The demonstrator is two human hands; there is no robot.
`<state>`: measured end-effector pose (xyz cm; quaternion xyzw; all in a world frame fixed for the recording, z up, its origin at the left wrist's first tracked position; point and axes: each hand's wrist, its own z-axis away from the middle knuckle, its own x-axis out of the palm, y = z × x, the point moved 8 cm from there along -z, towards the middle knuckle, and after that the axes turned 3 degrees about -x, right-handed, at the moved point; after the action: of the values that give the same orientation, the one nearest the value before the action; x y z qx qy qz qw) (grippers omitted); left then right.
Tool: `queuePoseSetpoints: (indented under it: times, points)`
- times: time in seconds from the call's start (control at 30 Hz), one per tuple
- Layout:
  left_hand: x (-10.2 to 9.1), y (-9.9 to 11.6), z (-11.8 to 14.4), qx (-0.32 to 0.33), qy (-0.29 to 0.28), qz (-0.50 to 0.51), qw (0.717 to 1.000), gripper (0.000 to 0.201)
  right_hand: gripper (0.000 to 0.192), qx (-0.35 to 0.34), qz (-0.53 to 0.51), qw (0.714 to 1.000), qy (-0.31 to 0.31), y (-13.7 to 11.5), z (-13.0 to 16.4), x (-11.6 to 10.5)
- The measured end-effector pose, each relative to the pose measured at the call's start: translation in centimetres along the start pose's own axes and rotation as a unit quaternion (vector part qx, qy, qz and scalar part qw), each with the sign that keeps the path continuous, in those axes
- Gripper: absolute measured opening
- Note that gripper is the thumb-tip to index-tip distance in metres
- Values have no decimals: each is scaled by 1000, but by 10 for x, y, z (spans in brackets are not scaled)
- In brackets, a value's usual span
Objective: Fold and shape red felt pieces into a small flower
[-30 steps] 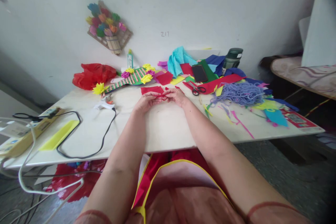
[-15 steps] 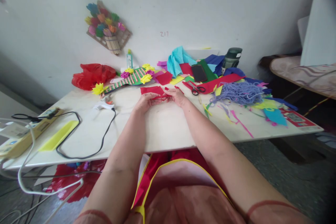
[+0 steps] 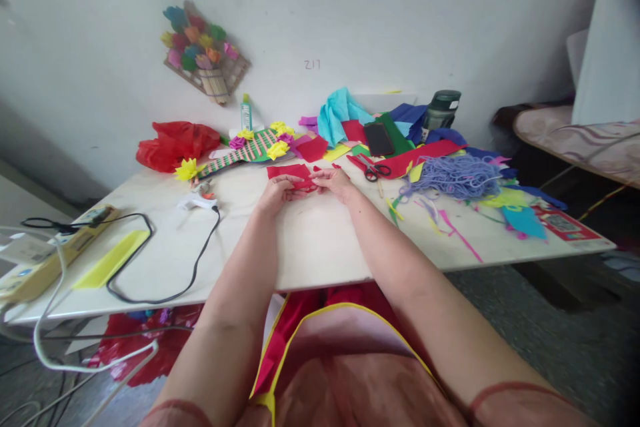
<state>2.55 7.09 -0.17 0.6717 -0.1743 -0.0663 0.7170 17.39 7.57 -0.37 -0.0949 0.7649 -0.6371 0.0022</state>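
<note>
Both hands meet over the middle of the table, working at a piece of red crepe paper (image 3: 303, 181). My left hand (image 3: 277, 194) pinches its left side, thumb on top and fingers curled beneath. From the other side my right hand (image 3: 335, 183) grips the paper between thumb and fingers, its fingertips close to those of the left. Just behind the hands lies a flat red piece of crepe paper (image 3: 280, 171); whether it joins the held piece cannot be seen. Black-handled scissors (image 3: 373, 171) rest to the right of my right hand.
A green decorated panel (image 3: 250, 152) with paper flowers lies behind. To the left are a white glue gun (image 3: 197, 201), its black cord and a power strip (image 3: 60, 253). Purple yarn (image 3: 453, 178), a phone (image 3: 379, 139), coloured paper and a dark bottle (image 3: 443, 111) crowd the right.
My right hand's fingers have shifted slightly on the red crepe paper, towards the left hand. The left hand keeps nearly the same place, and the things around have not moved.
</note>
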Motion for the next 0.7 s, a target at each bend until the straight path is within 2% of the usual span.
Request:
queuePoseSetpoints:
  times: [0.23, 0.37, 0.7]
  points:
    - [-3, 5, 3, -10, 15, -3, 1000, 28, 16, -3, 20, 1000, 4, 0, -1, -1]
    - [-8, 5, 3, -19, 47, -21, 998, 23, 16, 0, 11, 1000, 4, -4, 1, 0]
    - [-15, 7, 3, 22, 67, -78, 994, 22, 13, -2, 6, 1000, 11, -4, 1, -2]
